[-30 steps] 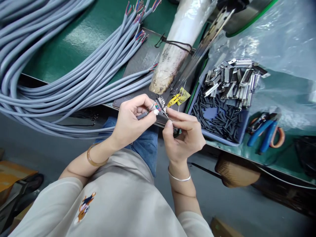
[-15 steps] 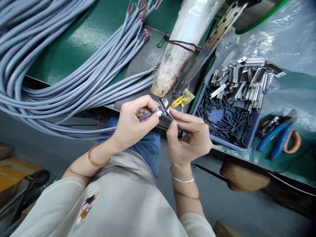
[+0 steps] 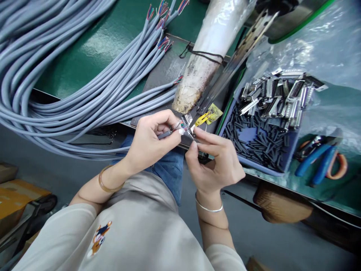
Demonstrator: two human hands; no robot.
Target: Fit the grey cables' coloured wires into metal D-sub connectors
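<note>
Left hand: we see its grip (image 3: 153, 140) pinched together on a grey cable end (image 3: 166, 134), a white patch (image 3: 181, 131) at the thumb tip.
Right hand: we see this one (image 3: 216, 161) with thumb and fingertips closed on a thin wire (image 3: 191, 136).
Connector: we find the metal piece (image 3: 187, 121) between the two hands, by the near edge of a dark board (image 3: 166, 66), coloured wires at its pinned side; whether the right forefinger touches it, we cannot tell.
Just beyond: we note a yellow clip-like piece (image 3: 202, 119) and a long roll wrapped in clear film (image 3: 210, 45), tied with black cord.
Cable bundle: we see many grey cables (image 3: 107, 90) sweeping across the green table (image 3: 76, 52), coloured wires bared at their tips.
Blue bin: we see this (image 3: 290, 158) to the right, metal connectors (image 3: 282, 94) heaped behind short black tubes (image 3: 263, 145).
Pliers: we spot blue handles (image 3: 323, 163) beside orange ones (image 3: 341, 165), right of the bin.
</note>
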